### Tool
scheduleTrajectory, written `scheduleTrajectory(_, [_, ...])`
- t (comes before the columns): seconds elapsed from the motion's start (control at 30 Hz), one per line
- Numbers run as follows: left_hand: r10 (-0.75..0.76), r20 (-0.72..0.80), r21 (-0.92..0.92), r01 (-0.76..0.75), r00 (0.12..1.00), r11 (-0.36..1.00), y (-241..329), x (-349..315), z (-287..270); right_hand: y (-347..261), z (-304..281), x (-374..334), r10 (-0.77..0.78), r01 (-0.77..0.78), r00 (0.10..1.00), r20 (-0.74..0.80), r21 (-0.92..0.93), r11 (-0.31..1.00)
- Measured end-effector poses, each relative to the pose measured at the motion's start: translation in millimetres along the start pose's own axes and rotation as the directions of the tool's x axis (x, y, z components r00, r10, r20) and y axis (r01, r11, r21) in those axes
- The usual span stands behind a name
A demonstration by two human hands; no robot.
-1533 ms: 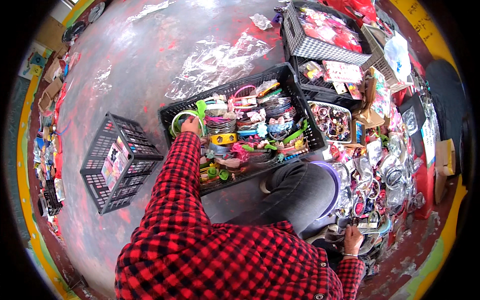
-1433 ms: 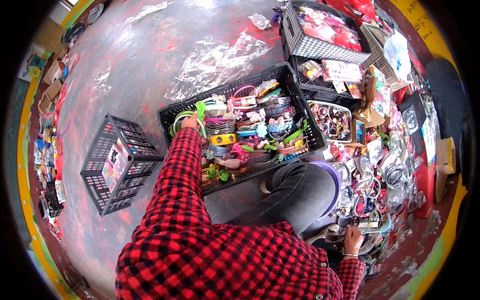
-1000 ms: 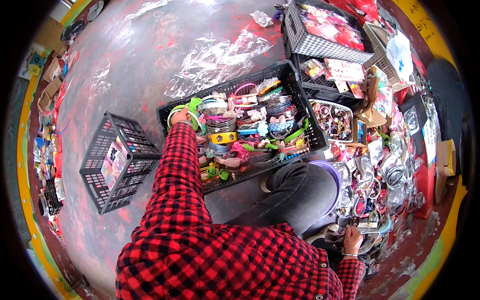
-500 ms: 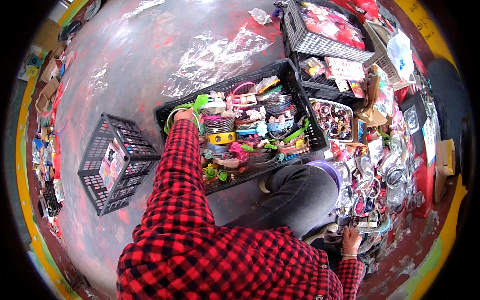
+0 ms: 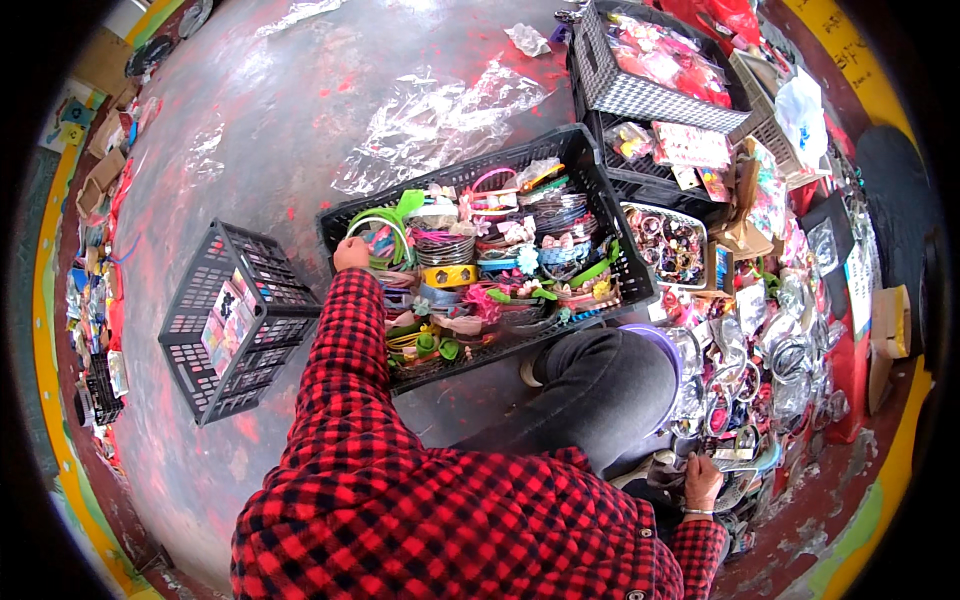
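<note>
My left hand (image 5: 351, 254) is closed at the left end of a black plastic crate (image 5: 480, 362), its fingers at one end of a pale green headband (image 5: 378, 216) with a bright green bow. Stacked headbands (image 5: 447, 250) fill the crate in rows, with bows, flowers and a yellow band (image 5: 447, 276) among them. Low at the right, my right hand (image 5: 703, 482) is closed beside my shoe and a pile of bagged headbands (image 5: 790, 355). What its fingers hold, if anything, is too small to make out.
A smaller black crate (image 5: 240, 325) stands left of the headband crate. Clear plastic sheeting (image 5: 440, 125) lies on the floor beyond. Stacked crates (image 5: 660, 95) of packaged goods stand at the far right, near a white basket of hair ties (image 5: 665, 243). My bent knee (image 5: 610, 385) is close by.
My left hand has moved left and nearer to me, from inside the headbands to the crate's left end. The green headband's arc now shows more fully. My right hand stays where it was.
</note>
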State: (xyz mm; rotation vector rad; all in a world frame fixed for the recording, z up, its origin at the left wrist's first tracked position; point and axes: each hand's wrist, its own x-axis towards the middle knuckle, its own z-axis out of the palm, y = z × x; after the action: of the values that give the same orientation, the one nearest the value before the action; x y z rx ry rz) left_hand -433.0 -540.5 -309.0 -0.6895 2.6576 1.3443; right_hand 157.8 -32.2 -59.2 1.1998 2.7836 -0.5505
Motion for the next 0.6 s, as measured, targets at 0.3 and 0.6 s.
scheduleTrajectory(0.3, [0.16, 0.135, 0.281, -0.192, 0.978, 0.94, 68, -41, 3, -6, -15, -24, 0.05, -0.052, 0.993, -0.109, -0.016, 0.999])
scheduleTrajectory(0.6, [0.336, 0.529, 0.678, -0.627, 0.779, 0.385, 52, -20, 8, 14, -63, -33, 0.194, -0.268, 0.956, 0.218, 0.92, 0.287])
